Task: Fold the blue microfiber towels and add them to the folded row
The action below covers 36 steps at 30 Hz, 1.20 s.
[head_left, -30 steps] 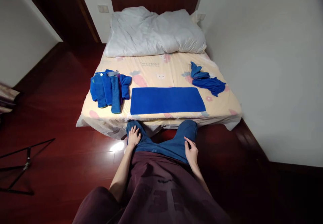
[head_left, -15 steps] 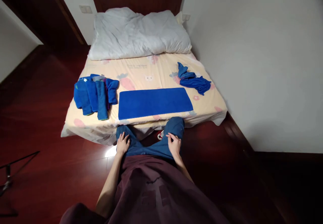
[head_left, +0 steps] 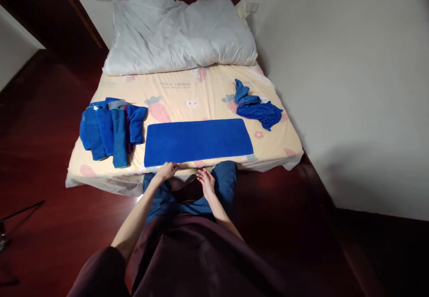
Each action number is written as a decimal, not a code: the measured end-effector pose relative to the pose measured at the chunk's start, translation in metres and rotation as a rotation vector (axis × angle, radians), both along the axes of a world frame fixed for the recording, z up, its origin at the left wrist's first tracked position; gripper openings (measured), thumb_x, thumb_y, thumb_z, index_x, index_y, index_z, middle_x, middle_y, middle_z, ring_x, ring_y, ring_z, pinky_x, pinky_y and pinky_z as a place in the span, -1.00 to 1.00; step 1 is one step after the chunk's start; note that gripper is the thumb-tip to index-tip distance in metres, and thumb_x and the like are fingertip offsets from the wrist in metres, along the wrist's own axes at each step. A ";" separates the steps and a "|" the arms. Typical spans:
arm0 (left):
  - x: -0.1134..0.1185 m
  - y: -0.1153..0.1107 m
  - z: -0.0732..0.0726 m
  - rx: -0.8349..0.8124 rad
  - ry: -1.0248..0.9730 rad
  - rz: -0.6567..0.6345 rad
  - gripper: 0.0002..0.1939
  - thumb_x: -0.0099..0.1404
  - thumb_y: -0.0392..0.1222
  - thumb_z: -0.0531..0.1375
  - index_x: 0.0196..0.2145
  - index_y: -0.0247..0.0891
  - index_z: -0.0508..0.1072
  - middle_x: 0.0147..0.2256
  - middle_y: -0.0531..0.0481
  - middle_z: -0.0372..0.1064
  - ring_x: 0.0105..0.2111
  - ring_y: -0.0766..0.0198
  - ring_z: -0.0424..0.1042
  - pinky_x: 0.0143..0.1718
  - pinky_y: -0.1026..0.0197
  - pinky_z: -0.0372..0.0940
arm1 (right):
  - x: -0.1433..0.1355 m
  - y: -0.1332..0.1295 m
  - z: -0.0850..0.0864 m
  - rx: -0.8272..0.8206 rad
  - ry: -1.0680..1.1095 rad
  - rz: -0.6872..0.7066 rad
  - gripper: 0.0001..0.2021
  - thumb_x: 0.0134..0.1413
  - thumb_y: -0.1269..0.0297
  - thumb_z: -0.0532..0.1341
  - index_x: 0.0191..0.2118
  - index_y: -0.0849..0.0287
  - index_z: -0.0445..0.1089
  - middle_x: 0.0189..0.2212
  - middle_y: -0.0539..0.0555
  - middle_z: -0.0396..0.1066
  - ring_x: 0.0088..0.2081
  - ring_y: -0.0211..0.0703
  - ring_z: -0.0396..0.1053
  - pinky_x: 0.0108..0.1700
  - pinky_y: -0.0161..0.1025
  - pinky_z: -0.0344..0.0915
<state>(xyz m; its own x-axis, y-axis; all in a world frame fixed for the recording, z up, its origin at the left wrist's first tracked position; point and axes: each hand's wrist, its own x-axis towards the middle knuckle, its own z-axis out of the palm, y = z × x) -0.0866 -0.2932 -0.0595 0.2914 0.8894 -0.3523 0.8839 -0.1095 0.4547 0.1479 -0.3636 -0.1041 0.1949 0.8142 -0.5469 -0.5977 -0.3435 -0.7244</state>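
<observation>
Two bare hands are at the foot of a bed, between the wearer's knees and the mattress edge. The left hand (head_left: 167, 170) has its fingers curled in, just beside the near edge of a blue cloth (head_left: 197, 142); whether it pinches that edge or only rests near it is unclear. The right hand (head_left: 205, 181) is to its right, at about 4 o'clock, fingers loosely spread and slightly bent, with nothing in its grasp.

The blue cloth lies at 12 o'clock from the hands, a smooth, flat, long rectangle running left to right along the foot of the bed (head_left: 181, 102).

The step in hand appears to be a reach to the cloth's near side, with no sure hold on it. The next move seems to call for fingertips slipped under that edge on both sides, so that the fabric can be handled evenly without wrinkling.

At 10 o'clock is an overlapping pile of cloths (head_left: 110, 131), mostly blue, with some grey and purple showing. Between 1 and 2 o'clock lie crumpled blue cloths (head_left: 258, 105), bunched and twisted. Far off at 12 o'clock, a puffy white quilt (head_left: 181, 33) spans the head of the bed.
</observation>
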 end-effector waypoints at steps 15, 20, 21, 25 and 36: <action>0.114 0.297 -0.013 0.098 0.085 0.034 -0.53 0.34 -0.37 0.09 0.17 -0.34 0.46 0.12 -0.28 0.40 0.14 0.10 0.36 0.23 0.07 0.24 | -0.010 0.059 -0.015 -0.159 0.119 0.005 -0.63 0.03 0.07 0.42 -0.11 0.17 0.48 -0.06 0.19 0.61 -0.14 -0.09 0.56 0.04 -0.11 0.44; 0.120 0.319 -0.024 0.053 0.093 0.112 -0.58 0.37 -0.30 0.14 0.15 -0.31 0.47 0.11 -0.30 0.38 0.10 0.00 0.41 0.16 0.01 0.31 | -0.020 0.076 -0.021 -0.214 0.139 -0.011 -0.76 0.18 0.08 0.33 -0.15 0.12 0.43 -0.05 0.19 0.59 -0.07 -0.09 0.55 0.07 -0.09 0.45; 0.121 0.322 -0.025 0.044 0.092 0.121 -0.61 0.37 -0.29 0.16 0.13 -0.31 0.49 0.11 -0.30 0.38 0.10 -0.02 0.41 0.16 0.00 0.31 | -0.021 0.079 -0.023 -0.228 0.139 -0.025 -0.78 0.22 0.09 0.31 -0.16 0.12 0.42 -0.04 0.19 0.59 -0.04 -0.09 0.54 0.09 -0.09 0.45; 0.125 0.332 -0.026 0.009 0.093 0.165 -0.64 0.37 -0.18 0.23 0.07 -0.34 0.51 0.09 -0.33 0.37 0.11 -0.07 0.41 0.16 -0.03 0.30 | -0.022 0.088 -0.027 -0.267 0.143 -0.095 -0.84 0.30 0.14 0.25 -0.14 0.11 0.40 -0.04 0.16 0.57 0.04 -0.09 0.53 0.19 -0.05 0.42; 0.125 0.333 -0.024 0.069 -0.046 0.287 -0.68 0.45 -0.20 0.15 0.09 -0.37 0.45 -0.03 -0.35 0.42 -0.02 0.04 0.45 0.06 0.06 0.30 | -0.030 0.079 -0.024 -0.189 0.133 -0.087 -0.82 0.30 0.15 0.25 -0.18 0.16 0.38 -0.03 0.24 0.59 0.05 -0.02 0.56 0.28 0.04 0.35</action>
